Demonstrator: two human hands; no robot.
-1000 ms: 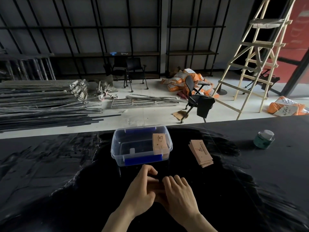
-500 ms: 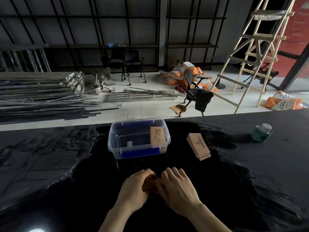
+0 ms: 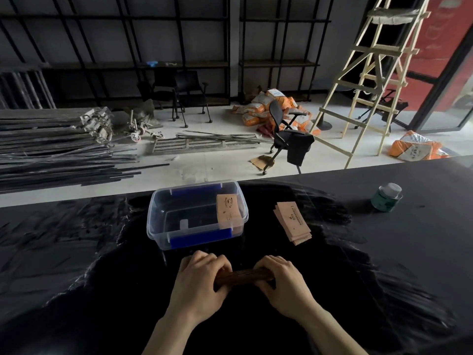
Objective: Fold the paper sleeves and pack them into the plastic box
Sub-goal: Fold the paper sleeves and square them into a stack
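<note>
Both hands pinch one paper sleeve (image 3: 243, 275) on the black counter (image 3: 409, 252): left hand (image 3: 202, 285) on its left end, right hand (image 3: 284, 285) on its right. Clear plastic box (image 3: 163, 224) at 12 o'clock holds one sleeve (image 3: 228, 210); flat stack (image 3: 293, 222) at 1.

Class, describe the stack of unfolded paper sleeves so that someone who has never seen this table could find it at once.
Start at the clear plastic box with blue latches at the middle of the black table. Just to its right, apart from it, lies the stack of flat paper sleeves, fanned slightly. Unlike the sleeve in the box or the one held in the hands, it lies loose on the tabletop.
</note>
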